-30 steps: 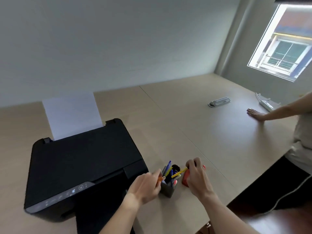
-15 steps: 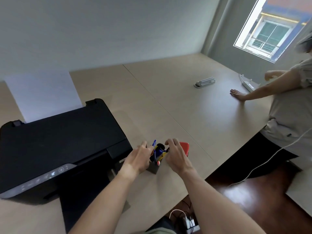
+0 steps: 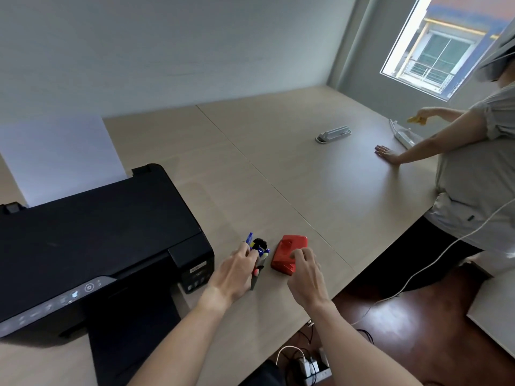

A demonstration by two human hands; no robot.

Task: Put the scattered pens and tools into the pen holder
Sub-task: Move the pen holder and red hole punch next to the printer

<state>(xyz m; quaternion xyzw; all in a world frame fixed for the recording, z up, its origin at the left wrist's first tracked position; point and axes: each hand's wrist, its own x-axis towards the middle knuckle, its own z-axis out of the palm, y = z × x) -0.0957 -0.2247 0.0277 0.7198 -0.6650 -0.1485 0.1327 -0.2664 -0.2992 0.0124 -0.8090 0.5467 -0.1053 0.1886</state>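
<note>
While left hand [image 3: 237, 270] cups pen holder [image 3: 257, 270], red punch [image 3: 289, 253] meets right fingers [image 3: 299, 254], printer [image 3: 92, 246] alongside.

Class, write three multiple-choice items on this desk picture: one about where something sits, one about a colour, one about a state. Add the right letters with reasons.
1. Where is the flat red plastic tool relative to the dark pen holder?
A. To its right
B. On the printer
C. Inside it

2. What colour is the large printer on the wooden desk?
A. White
B. Black
C. Red

3. What is the right hand doing?
A. Resting on the printer
B. Lifting a sheet of paper
C. Reaching the red tool, fingertips on its near edge

Answers: 1 A, it lies on the desk beside the holder. 2 B, its casing is black. 3 C, while the left hand is at the holder.
</note>
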